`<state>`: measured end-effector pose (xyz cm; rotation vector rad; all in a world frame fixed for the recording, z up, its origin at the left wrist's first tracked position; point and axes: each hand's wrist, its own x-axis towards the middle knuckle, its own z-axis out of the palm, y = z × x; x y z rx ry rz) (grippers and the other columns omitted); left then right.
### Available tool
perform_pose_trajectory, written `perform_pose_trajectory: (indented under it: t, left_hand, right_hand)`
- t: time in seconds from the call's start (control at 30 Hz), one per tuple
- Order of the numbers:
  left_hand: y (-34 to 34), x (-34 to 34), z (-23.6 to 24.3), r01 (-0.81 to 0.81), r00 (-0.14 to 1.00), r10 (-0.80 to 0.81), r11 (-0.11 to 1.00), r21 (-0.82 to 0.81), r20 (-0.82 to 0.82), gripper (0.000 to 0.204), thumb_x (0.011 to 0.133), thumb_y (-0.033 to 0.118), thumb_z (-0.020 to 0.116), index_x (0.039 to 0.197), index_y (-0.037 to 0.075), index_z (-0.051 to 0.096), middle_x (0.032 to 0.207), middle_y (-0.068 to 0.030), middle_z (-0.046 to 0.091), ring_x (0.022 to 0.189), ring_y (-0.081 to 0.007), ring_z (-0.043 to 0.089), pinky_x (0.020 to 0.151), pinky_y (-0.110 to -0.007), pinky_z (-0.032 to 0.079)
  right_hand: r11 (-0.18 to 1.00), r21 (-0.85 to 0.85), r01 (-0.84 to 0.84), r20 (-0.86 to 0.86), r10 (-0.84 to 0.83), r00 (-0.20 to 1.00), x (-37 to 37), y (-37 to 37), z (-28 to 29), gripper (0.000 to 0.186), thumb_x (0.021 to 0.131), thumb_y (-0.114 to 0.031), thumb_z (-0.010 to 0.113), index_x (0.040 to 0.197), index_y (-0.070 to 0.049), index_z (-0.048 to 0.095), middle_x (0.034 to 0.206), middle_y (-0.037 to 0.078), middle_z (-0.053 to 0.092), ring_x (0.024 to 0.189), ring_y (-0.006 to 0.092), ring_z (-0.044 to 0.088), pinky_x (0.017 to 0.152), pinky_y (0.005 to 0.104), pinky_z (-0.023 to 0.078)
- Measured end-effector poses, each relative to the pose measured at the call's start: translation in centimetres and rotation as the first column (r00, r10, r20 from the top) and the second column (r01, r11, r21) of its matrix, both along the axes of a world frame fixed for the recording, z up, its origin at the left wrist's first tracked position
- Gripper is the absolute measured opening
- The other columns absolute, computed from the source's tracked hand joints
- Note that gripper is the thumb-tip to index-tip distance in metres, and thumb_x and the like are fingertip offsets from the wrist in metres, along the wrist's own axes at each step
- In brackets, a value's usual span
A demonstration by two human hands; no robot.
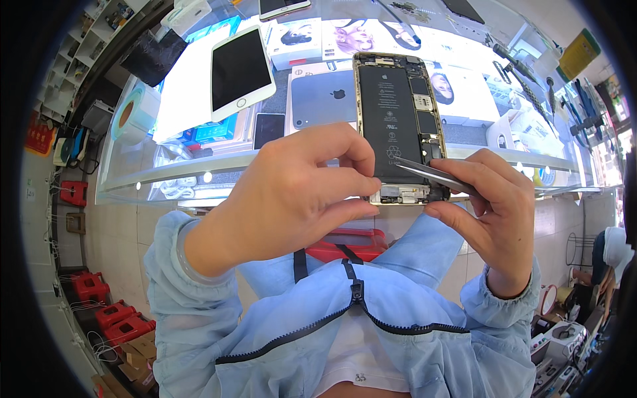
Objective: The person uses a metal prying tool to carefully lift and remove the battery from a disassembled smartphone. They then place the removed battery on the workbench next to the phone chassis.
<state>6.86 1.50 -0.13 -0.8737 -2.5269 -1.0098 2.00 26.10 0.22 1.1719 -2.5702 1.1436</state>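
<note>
An opened smartphone (428, 126) with a gold frame lies upright on the glass counter, its lower end over the near edge. Its long black battery (385, 113) and inner parts are bare. My left hand (298, 189) has thumb and forefinger closed at the phone's lower left corner; the exact contact there is partly hidden. Grey metal tweezers (441, 176) are held in my right hand (501, 199), with the tips over the lower part of the battery. The right thumb and a fingertip are close to the phone's lower right corner.
A white tablet-like device (242, 73) lies left of the phone, beside a box picturing a blue-grey phone (323, 98). Further left stand a tape roll (131, 113) and a black holder (154, 56). Hand tools (584, 109) and a yellow bottle (578, 56) are at the right.
</note>
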Motion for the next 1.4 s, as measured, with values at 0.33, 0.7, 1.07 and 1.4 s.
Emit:
perform_pose_trajectory:
  t: [0.33,0.7,1.07,1.4]
  left_hand:
    - [-0.1,0.0,-0.1,0.003,0.999,-0.005,0.998,0.055,0.035,0.028,0.063,0.003,0.083,0.088,0.001,0.070,0.090,-0.0064,0.062,0.072,-0.0145,0.061,0.056,-0.025,0.050]
    - [-0.4,-1.7,1.7,0.085,0.981,-0.082,0.996,-0.010,0.178,0.012,0.075,-0.001,0.069,0.086,0.002,0.068,0.086,-0.0057,0.062,0.068,-0.0147,0.060,0.051,-0.023,0.049]
    - [0.5,-1.9,2.5,0.084,0.985,-0.032,0.947,-0.311,0.170,0.009,0.080,0.001,0.062,0.085,0.001,0.054,0.083,-0.0117,0.052,0.075,-0.0307,0.055,0.065,-0.037,0.044]
    - [0.2,-1.5,2.2,0.012,0.971,0.011,0.996,-0.093,0.240,0.003,0.085,0.000,0.057,0.087,-0.001,0.056,0.081,-0.0099,0.054,0.070,-0.0222,0.053,0.063,-0.032,0.042]
  right_hand:
    - [1.000,0.002,-0.011,-0.014,0.011,1.000,-0.1,0.0,0.0,0.038,0.067,-0.015,0.082,0.100,-0.002,0.068,0.074,0.009,0.059,0.057,0.0192,0.053,0.049,0.0303,0.040]
    - [0.998,0.059,-0.010,-0.032,0.011,0.999,-0.2,0.4,1.1,0.024,0.077,-0.004,0.072,0.101,-0.003,0.065,0.074,0.006,0.057,0.054,0.0142,0.052,0.047,0.0263,0.040]
    - [0.999,0.051,-0.017,-0.038,0.019,0.999,0.2,0.9,1.1,0.021,0.076,-0.001,0.072,0.096,-0.004,0.069,0.077,0.006,0.058,0.056,0.0159,0.054,0.049,0.0278,0.041]
    - [0.996,0.077,-0.039,-0.124,0.049,0.991,0.1,0.8,0.8,0.018,0.076,-0.002,0.071,0.094,-0.007,0.070,0.080,0.006,0.059,0.057,0.0191,0.056,0.050,0.0311,0.044]
